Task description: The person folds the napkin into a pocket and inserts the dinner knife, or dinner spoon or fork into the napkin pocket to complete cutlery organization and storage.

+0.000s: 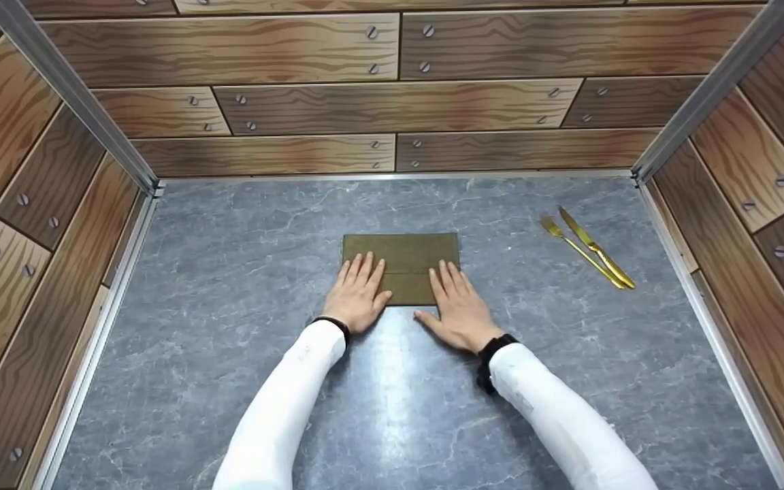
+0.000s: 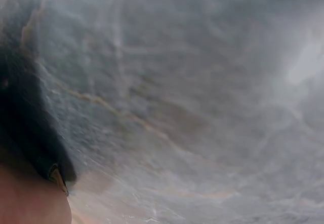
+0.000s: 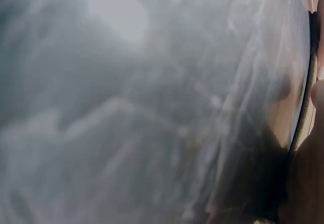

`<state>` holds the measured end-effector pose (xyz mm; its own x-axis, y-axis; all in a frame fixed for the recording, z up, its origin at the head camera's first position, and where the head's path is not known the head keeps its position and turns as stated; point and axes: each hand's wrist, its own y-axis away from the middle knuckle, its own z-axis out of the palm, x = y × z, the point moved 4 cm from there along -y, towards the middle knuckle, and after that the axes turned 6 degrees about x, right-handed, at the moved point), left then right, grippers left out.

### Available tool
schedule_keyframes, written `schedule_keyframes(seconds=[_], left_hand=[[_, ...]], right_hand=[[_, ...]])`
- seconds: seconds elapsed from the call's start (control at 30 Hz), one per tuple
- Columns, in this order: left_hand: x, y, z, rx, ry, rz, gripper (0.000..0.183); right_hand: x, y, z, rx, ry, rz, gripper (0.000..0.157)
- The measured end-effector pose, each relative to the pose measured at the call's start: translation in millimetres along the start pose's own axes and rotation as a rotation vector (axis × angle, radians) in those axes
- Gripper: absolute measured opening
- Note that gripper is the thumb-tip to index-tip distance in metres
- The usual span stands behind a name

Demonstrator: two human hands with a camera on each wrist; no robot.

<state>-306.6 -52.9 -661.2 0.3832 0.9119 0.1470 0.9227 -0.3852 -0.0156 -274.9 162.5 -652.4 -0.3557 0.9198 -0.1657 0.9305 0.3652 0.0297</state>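
Observation:
A folded olive-green cloth [image 1: 402, 253] lies flat on the grey marbled table in the head view, with a line running across it. My left hand [image 1: 356, 294] rests flat on its left side, fingers straight, thumb near the lower edge. On the opposite side, the straight fingers of my right hand [image 1: 461, 307] press on the cloth, with the thumb spread off below its near edge. Only a bit of the left hand [image 2: 33, 201] shows in the left wrist view. The right wrist view catches part of the right hand [image 3: 309, 173] at its right border.
To the right lie a gold fork [image 1: 586, 252] and a gold knife [image 1: 596, 248], close together at their handle ends. Wood-patterned panels [image 1: 310, 109] enclose the table [image 1: 229, 258] at the back and both sides, with metal strips along the corners.

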Motion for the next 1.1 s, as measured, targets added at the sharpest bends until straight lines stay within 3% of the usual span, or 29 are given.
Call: schedule_keyframes(seconds=[0.6, 0.87, 0.97, 1.1], left_hand=[[-0.9, 0.1, -3.7, -0.041, 0.042, -0.006, 0.069], [3.7, 7.5, -4.2, -0.079, 0.064, -0.023, 0.068], [5.1, 11.2, -8.1, -0.114, 0.115, -0.016, 0.067], [0.8, 11.7, -25.5, -0.094, 0.311, 0.010, 0.059]], right_hand=[[2, 0, 0.9, -0.009, -0.010, -0.013, 0.091], [-5, 7, -10.7, -0.054, 0.025, -0.028, 0.087], [-6, 7, -17.9, -0.052, 0.019, -0.027, 0.083], [-1, -1, -31.8, 0.029, -0.066, -0.011, 0.065]])
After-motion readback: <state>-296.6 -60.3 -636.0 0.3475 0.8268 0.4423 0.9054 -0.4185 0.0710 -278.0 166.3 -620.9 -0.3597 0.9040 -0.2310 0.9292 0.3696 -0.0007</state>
